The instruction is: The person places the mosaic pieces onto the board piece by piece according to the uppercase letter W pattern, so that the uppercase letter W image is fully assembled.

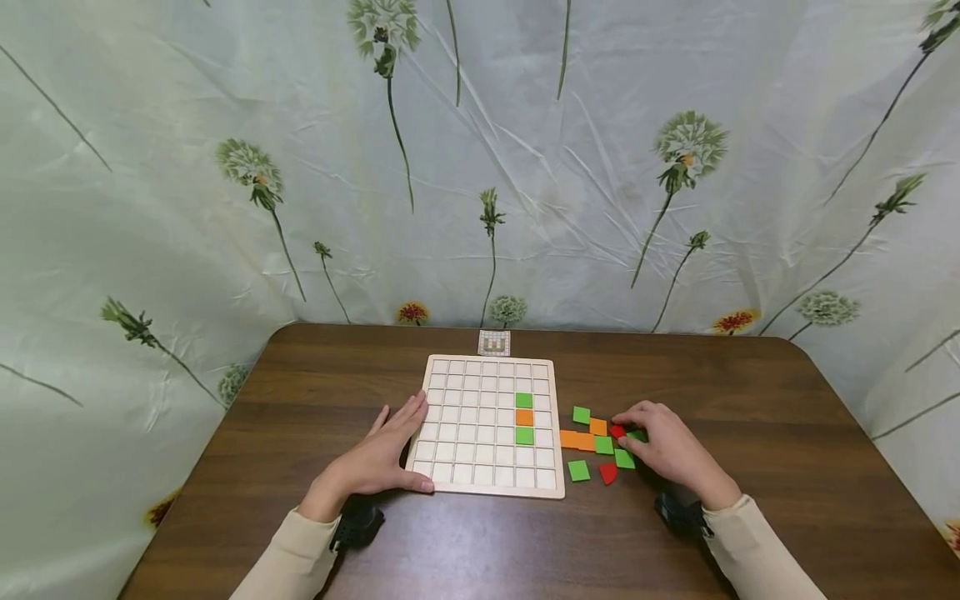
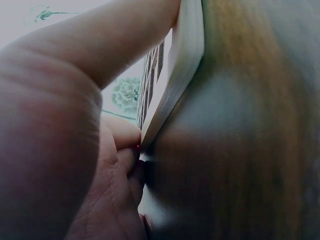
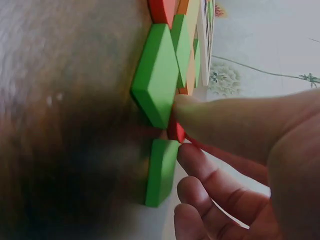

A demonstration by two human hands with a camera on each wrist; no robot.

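A pale wooden grid board lies on the table, with two green squares and an orange square between them in one column. My left hand rests at its left side, fingers against the edge and thumb at the near corner. The left wrist view shows the board's side close to that hand. Right of the board, my right hand pinches a red piece between thumb and index finger. In the right wrist view, the thumb partly hides this red piece; its full shape is unclear.
Loose green squares, orange squares and another red piece with a curved edge lie between the board and my right hand. A small patterned card lies beyond the board at the brown table's far edge, before a flowered curtain.
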